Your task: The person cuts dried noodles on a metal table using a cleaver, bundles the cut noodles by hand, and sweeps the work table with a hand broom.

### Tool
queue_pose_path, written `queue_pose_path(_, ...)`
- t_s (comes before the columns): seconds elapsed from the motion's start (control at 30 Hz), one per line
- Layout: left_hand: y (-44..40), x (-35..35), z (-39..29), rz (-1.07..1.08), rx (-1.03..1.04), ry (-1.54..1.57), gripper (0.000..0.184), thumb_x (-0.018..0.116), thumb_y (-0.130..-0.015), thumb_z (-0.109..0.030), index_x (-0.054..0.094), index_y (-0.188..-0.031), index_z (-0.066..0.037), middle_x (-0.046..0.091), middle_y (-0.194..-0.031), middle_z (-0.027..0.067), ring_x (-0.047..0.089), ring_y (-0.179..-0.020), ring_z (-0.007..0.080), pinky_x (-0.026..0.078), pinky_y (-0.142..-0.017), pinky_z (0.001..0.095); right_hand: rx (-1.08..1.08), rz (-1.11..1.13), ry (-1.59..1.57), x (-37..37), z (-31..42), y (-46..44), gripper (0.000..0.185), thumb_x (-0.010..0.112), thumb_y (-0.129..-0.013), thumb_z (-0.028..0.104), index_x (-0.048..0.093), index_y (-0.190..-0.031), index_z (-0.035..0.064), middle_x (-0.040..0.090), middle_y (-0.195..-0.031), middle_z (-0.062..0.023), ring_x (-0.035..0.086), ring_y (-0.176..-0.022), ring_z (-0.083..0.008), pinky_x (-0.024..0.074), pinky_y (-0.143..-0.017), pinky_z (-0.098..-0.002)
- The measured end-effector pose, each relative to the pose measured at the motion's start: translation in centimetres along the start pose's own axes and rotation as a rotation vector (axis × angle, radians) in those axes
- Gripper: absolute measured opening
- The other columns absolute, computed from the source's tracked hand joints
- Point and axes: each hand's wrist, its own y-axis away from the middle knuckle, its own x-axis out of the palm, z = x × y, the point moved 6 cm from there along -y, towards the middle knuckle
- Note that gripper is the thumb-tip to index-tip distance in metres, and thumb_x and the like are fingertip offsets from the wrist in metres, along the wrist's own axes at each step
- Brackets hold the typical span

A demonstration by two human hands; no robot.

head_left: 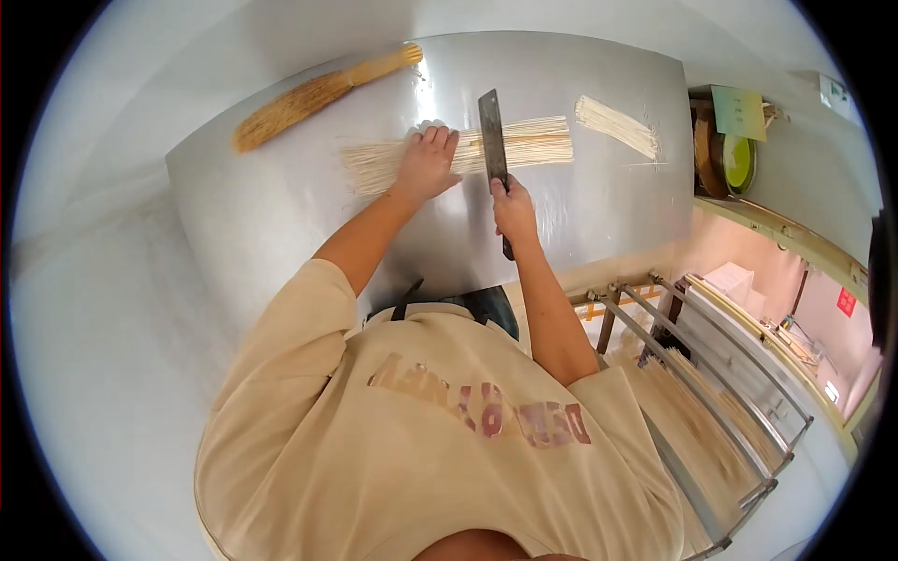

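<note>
A long bundle of thin, pale dried noodles lies across the metal table. My left hand is closed over the left part of the bundle, fingers curled on its top. In my right hand is the dark handle of a long knife with a straight rectangular blade. The blade crosses the noodles, pointing away from me; whether it has cut into them I cannot tell. A shorter noodle bundle lies apart to the right, with small bits beside it.
A straw hand broom lies at the table's far left. Right of the table, a shelf holds a green round container and a yellow-green paper. A metal rack with long noodles stands close at my right.
</note>
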Motion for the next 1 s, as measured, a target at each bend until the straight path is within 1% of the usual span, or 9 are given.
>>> queue_pose_path(0.07,-0.1,0.3,0.1,-0.051,-0.021,-0.002,0.078,0.080,-0.074,-0.040,0.051,-0.138,-0.006,0.051,-0.128,0.0096,0.045,-0.125,0.0270,0.038,-0.103,0.0432,-0.092,-0.047,0.079,1.0,-0.4,-1.0,0.039,0.049,-0.098,0.032,0.064,-0.117,0.0008,0.068,-0.083,-0.0274,0.066,-0.070,-0.0430,0.0514,-0.071,-0.0491)
queue_pose_path(0.17,0.0,-0.1,-0.1,-0.195,0.022,-0.019,0.063,0.078,-0.076,-0.032,0.058,-0.128,-0.004,0.057,-0.118,0.0090,0.050,-0.115,0.0251,0.041,-0.094,0.0421,0.021,0.025,0.131,1.0,0.8,-0.1,0.038,0.049,-0.098,0.032,0.065,-0.112,0.0010,0.068,-0.090,-0.0292,0.066,-0.085,-0.0468,0.0504,-0.080,-0.0517)
queue_pose_path(0.4,-0.4,0.5,0.4,-0.121,-0.040,0.036,0.061,0.079,-0.077,-0.030,0.058,-0.129,-0.008,0.055,-0.123,0.0072,0.049,-0.121,0.0264,0.041,-0.099,0.0439,-0.085,-0.023,0.258,2.3,-1.6,-1.6,0.034,0.051,-0.097,0.031,0.064,-0.109,0.0021,0.067,-0.096,-0.0299,0.064,-0.096,-0.0485,0.0492,-0.087,-0.0542)
queue_pose_path(0.5,-1.1,0.6,0.4,-0.088,-0.042,0.016,0.057,0.072,-0.085,-0.036,0.057,-0.131,-0.008,0.058,-0.123,0.0093,0.051,-0.121,0.0280,0.043,-0.098,0.0454,-0.166,-0.078,0.381,2.2,-1.3,-1.7,0.033,0.050,-0.097,0.029,0.063,-0.111,0.0013,0.067,-0.100,-0.0298,0.063,-0.098,-0.0481,0.0496,-0.088,-0.0538)
queue_pose_path(0.57,-2.7,0.1,1.8,-0.289,-0.189,0.114,0.041,0.066,-0.088,-0.038,0.068,-0.115,-0.007,0.065,-0.099,0.0100,0.059,-0.103,0.0280,0.046,-0.089,0.0439,-0.194,-0.062,0.412,2.5,-1.6,-2.1,0.032,0.050,-0.096,0.024,0.063,-0.112,0.0003,0.067,-0.103,-0.0301,0.063,-0.101,-0.0475,0.0499,-0.089,-0.0534)
queue_pose_path(0.7,-7.5,0.8,1.9,-0.069,-0.234,0.082,0.049,0.046,-0.097,-0.045,0.075,-0.087,-0.007,0.072,-0.095,0.0134,0.062,-0.105,0.0288,0.047,-0.087,0.0480,-0.165,-0.083,0.461,2.7,-1.7,-2.1,0.030,0.050,-0.094,0.020,0.062,-0.111,-0.0005,0.067,-0.104,-0.0299,0.063,-0.102,-0.0465,0.0501,-0.090,-0.0530)
queue_pose_path(0.73,-7.7,0.1,1.3,-0.048,-0.227,0.084,0.049,0.046,-0.097,-0.045,0.075,-0.087,-0.007,0.072,-0.095,0.0134,0.062,-0.105,0.0288,0.047,-0.087,0.0480,-0.123,-0.064,0.434,2.7,-1.5,-2.1,0.029,0.050,-0.093,0.019,0.063,-0.110,-0.0003,0.067,-0.104,-0.0297,0.063,-0.102,-0.0464,0.0500,-0.089,-0.0530)
queue_pose_path(0.8,-8.3,0.1,1.0,0.254,-0.297,0.075,0.047,0.035,-0.101,-0.037,0.069,-0.112,-0.007,0.065,-0.120,0.0178,0.056,-0.118,0.0333,0.041,-0.095,0.0583,-0.083,-0.052,0.405,2.7,-1.3,-1.7,0.026,0.049,-0.093,0.019,0.063,-0.108,0.0011,0.068,-0.102,-0.0293,0.064,-0.100,-0.0469,0.0500,-0.087,-0.0538)
queue_pose_path(1.0,-6.3,0.1,0.3,0.205,-0.184,0.026,0.052,0.033,-0.099,-0.038,0.066,-0.116,-0.002,0.060,-0.129,0.0176,0.050,-0.124,0.0332,0.040,-0.097,0.0553,-0.095,-0.118,0.331,4.9,-4.7,-2.3,0.028,0.048,-0.095,0.023,0.063,-0.108,0.0030,0.068,-0.097,-0.0290,0.064,-0.095,-0.0483,0.0505,-0.084,-0.0547)
